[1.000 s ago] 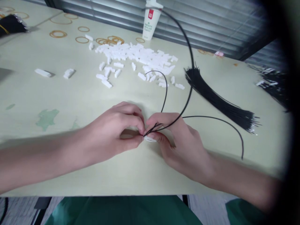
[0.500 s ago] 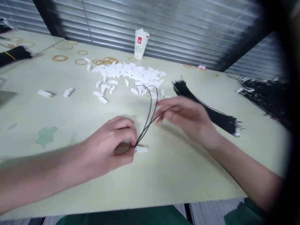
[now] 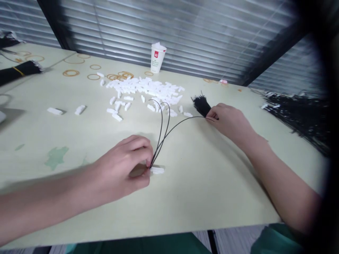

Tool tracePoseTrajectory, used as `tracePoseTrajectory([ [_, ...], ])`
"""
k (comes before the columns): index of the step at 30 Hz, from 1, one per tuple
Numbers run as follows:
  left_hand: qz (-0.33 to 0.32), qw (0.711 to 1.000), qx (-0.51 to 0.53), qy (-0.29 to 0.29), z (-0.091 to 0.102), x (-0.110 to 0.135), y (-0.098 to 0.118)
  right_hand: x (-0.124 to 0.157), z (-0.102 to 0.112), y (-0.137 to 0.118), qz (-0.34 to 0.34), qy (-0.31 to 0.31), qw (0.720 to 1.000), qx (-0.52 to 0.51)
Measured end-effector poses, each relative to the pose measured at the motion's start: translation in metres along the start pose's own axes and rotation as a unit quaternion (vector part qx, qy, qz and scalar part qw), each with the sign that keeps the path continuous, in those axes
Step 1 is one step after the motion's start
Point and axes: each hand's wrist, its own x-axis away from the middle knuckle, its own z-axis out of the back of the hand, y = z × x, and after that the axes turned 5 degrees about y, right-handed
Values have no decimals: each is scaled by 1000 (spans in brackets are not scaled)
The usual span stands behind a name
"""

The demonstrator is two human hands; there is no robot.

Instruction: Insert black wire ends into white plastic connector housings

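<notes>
My left hand (image 3: 127, 160) is closed in a pinch on a small white plastic connector (image 3: 158, 170), which pokes out beyond the fingertips just over the table. Several thin black wires (image 3: 159, 144) rise from the pinched end; some curl over at the top and one arcs to the right. My right hand (image 3: 229, 121) has its fingers closed on the bundle of black wires (image 3: 200, 105) lying to the right. The arcing wire's end passes by these fingers. Which strands they grip is hidden.
A pile of white connectors (image 3: 148, 86) spreads across the table's middle, with loose ones nearer and left. Behind it stand a paper cup (image 3: 158, 58) and rubber bands (image 3: 71, 73). A banded black wire bundle (image 3: 22, 72) lies far left; wires with connectors (image 3: 296, 113) lie far right.
My right hand has moved right, away from the wires at my left hand, and closed at the bundle. My left hand keeps its pinch on the connector. The view has shifted slightly.
</notes>
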Motion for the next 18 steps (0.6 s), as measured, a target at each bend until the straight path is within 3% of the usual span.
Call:
tracePoseTrajectory([
  [4,-5,1000,1,-3,0,0,-1,-1,-2,0,-10,42,999,2],
  [12,-3,1000,-1,-3,0,-2,-3,-3,26,12,-103,192,976,-29],
  [15,-3,1000,-4,-4,0,-2,-2,-5,30,21,-109,214,968,-71],
  [18,-2,1000,-8,-8,1,-2,-2,-10,35,38,-102,227,949,-192],
])
